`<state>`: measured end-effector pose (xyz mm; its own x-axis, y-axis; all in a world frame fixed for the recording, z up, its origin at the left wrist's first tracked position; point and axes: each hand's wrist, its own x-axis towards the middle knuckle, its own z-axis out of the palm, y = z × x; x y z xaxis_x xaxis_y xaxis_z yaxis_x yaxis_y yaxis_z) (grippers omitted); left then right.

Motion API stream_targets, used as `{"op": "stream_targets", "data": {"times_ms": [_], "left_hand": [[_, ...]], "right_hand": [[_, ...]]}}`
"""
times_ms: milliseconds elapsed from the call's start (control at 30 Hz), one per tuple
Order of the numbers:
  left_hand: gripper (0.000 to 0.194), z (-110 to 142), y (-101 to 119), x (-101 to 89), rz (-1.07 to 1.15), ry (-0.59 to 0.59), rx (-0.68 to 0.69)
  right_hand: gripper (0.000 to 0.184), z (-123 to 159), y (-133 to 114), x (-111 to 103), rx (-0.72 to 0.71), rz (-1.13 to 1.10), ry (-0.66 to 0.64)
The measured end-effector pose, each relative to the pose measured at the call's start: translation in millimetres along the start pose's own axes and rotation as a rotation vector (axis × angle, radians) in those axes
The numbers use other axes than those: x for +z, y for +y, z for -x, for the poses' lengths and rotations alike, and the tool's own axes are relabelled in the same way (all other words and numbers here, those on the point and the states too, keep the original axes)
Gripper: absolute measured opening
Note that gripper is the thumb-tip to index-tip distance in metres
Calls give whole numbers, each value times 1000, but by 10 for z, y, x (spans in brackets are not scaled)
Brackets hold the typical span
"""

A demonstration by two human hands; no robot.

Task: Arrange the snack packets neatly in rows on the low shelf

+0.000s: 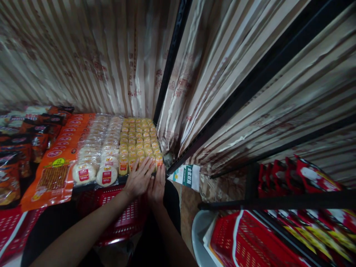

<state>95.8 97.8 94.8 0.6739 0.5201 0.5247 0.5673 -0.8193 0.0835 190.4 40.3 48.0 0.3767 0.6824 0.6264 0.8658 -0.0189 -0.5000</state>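
Both my hands reach to the front edge of a shelf stocked with snacks. My left hand (pixel 138 178) lies with fingers spread flat on the front rows of small yellow packets (pixel 139 139). My right hand (pixel 157 185) rests beside it, fingers stretched out against the same yellow packets at the shelf's right end. Neither hand grips anything. Left of the yellow packets lie two rows of round white wrapped cakes (pixel 97 152) with red labels.
Orange snack bags (pixel 57 163) and dark red bags (pixel 16 148) lie further left. A red plastic basket (pixel 119 211) sits under the shelf edge, another red basket (pixel 250 241) at lower right. A black shelf post (pixel 169 63) and striped backing rise behind.
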Motion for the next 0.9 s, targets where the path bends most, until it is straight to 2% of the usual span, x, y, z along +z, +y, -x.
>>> {"op": "stream_targets", "data": {"times_ms": [233, 433, 700, 900], "left_hand": [[56, -282, 3, -101, -5, -144, 28], [45, -391, 33, -82, -26, -122, 11], [45, -409, 24, -40, -29, -102, 16], [43, -394, 0, -39, -17, -72, 21]], "right_hand": [[54, 5, 6, -72, -16, -5, -49], [59, 78, -3, -120, -75, 9, -66], [57, 128, -8, -132, -66, 6, -83], [56, 81, -5, -112, -73, 27, -25]]}}
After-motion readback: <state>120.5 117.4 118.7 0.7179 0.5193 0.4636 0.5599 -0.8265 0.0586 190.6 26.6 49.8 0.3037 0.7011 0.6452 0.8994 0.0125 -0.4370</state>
